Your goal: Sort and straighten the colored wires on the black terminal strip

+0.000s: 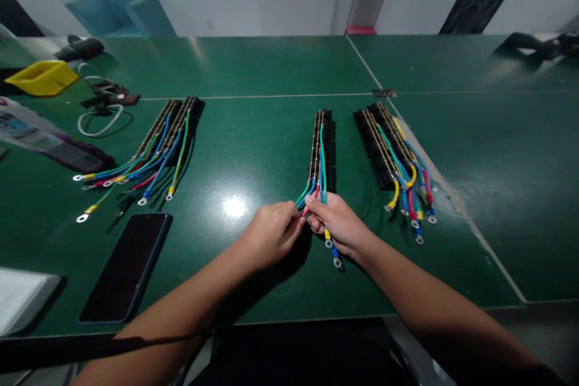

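In front of me a black terminal block [331,145] with brass-coloured strips lies on the green table, its coloured wires pointing toward me. My left hand [274,230] is closed around the ends of the left-side wires, among them blue and green ones. My right hand [337,223] pinches a red wire [306,211] close to the left fingertips. A green wire [323,163] and a blue one pass by the right hand, and their ring terminals [329,243] hang out below it. The wire ends inside my left hand are hidden.
Two wired terminal blocks [178,110] lie at the left, and two more [377,151] at the right. A phone [126,268], a plastic bottle [49,132], a yellow bin [43,78] and a white cable [102,131] occupy the left side. Chairs stand beyond the table.
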Available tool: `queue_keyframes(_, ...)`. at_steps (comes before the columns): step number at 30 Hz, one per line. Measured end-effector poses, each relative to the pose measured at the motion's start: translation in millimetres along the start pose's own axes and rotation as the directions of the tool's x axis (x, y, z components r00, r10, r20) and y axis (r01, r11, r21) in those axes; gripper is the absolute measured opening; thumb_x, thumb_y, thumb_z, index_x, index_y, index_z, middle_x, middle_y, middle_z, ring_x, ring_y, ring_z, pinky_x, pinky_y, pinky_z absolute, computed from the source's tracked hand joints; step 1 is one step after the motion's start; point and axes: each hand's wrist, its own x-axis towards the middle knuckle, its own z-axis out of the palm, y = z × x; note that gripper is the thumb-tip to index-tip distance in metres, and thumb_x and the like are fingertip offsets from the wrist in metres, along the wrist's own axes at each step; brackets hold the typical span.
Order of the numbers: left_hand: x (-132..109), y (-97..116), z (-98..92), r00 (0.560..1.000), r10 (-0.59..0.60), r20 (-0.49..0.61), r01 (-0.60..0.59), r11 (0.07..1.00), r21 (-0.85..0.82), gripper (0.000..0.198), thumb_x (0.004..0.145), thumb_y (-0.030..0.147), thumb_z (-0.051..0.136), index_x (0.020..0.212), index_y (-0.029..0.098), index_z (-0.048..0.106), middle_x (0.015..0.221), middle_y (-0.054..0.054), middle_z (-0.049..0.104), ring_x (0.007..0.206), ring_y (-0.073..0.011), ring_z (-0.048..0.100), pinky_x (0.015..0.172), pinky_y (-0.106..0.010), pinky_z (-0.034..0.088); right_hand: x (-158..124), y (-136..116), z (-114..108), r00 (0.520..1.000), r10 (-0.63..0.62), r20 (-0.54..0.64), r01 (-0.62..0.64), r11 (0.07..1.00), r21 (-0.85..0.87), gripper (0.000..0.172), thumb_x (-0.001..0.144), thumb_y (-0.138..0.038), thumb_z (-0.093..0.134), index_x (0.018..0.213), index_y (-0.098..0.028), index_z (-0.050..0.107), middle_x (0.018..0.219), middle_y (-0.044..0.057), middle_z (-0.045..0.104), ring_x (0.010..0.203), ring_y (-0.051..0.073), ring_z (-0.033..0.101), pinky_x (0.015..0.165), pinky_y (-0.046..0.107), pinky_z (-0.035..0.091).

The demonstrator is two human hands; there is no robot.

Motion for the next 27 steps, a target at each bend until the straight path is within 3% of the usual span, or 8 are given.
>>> queue_keyframes(9,0.4,-2.2,-0.9,1.0,-0.004,-0.002,0.004,1.0,0.016,0.014,0.088,0.026,0.054,0.078,0.017,0.057,0.064,0.001,0.056,0.054,-0.0105,0.047,0.053,-0.023,0.03,-0.1,-0.1,-0.7,1.0,-0.005,0.003,0.005,1.0,-0.003,0.025,0.084,-0.038,0.061,0.077,-0.018,0.048,0.046,-0.007,0.045,0.039,0.005,0.036,0.037,0.015,0.026)
queue_keyframes(20,2.4,0.4,-6.7,0.998,-0.049,0.03,0.052,0.993,-0.105,0.016,0.089,0.027,0.054,0.079,0.016,0.059,0.064,0.002,0.06,0.054,-0.0097,0.05,0.053,-0.022,0.031,-1.2,-1.3,0.7,1.0,0.01,0.001,-0.01,1.0,-0.002,0.029,0.082,-0.041,0.063,0.076,-0.018,0.047,0.045,-0.007,0.045,0.038,0.005,0.036,0.037,0.016,0.026)
queue_keyframes(27,1.6,-1.1,-2.8,1.0,-0.005,0.0,0.005,0.997,-0.071,0.015,0.09,0.027,0.052,0.08,0.016,0.058,0.063,0.002,0.058,0.054,-0.0099,0.049,0.053,-0.022,0.032,-1.9,-2.6,0.0,1.0,0.015,0.005,-0.016,1.0,0.007,0.029,0.081,-0.041,0.063,0.075,-0.018,0.047,0.045,-0.007,0.045,0.039,0.005,0.036,0.038,0.016,0.026)
